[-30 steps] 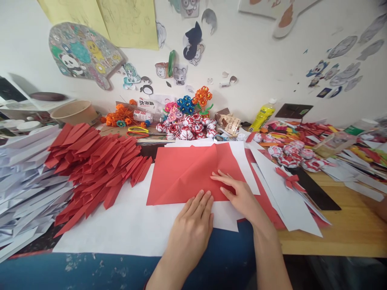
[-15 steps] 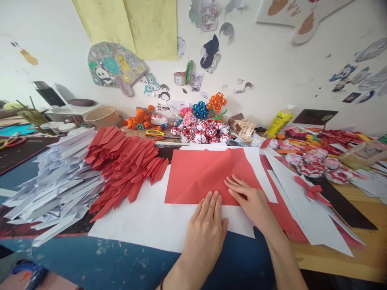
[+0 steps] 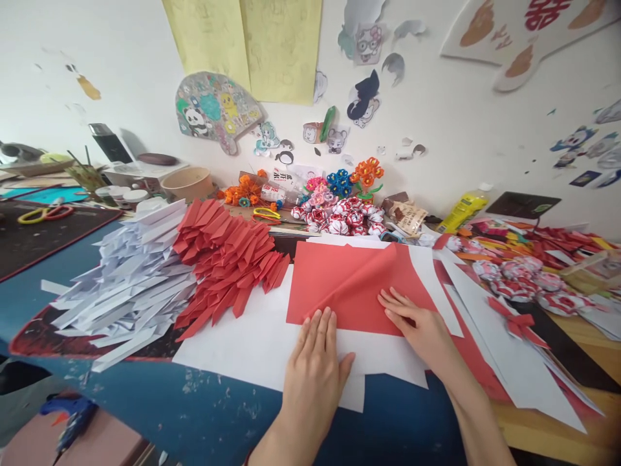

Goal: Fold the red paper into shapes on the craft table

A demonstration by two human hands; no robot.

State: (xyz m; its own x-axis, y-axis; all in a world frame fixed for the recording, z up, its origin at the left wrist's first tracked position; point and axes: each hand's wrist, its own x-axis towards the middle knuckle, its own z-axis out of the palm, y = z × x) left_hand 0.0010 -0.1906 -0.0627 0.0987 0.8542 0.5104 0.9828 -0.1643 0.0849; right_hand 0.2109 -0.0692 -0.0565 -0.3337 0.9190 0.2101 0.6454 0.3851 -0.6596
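A red sheet of paper (image 3: 359, 304) lies over white sheets (image 3: 237, 343), with a raised diagonal ridge running across it. My left hand (image 3: 315, 369) rests flat with its fingertips on the red sheet's lower left edge, thumb spread to the side. At the sheet's lower right, my right hand (image 3: 417, 323) touches the surface with fingers apart. Neither hand grips anything. Folded red paper strips (image 3: 223, 259) are heaped left of the sheet, beside a larger pile of folded white strips (image 3: 130, 278).
Red-and-white paper balls (image 3: 339, 217) and a yellow bottle (image 3: 463, 210) stand along the wall. Scissors (image 3: 46, 213) lie at far left, and a blue glue gun (image 3: 72, 414) at lower left. White cut sheets (image 3: 514, 349) lie at right.
The view has shifted, so the table appears further right. My left hand has moved left along the red sheet's lower edge, and the ridge in the paper stands out more.
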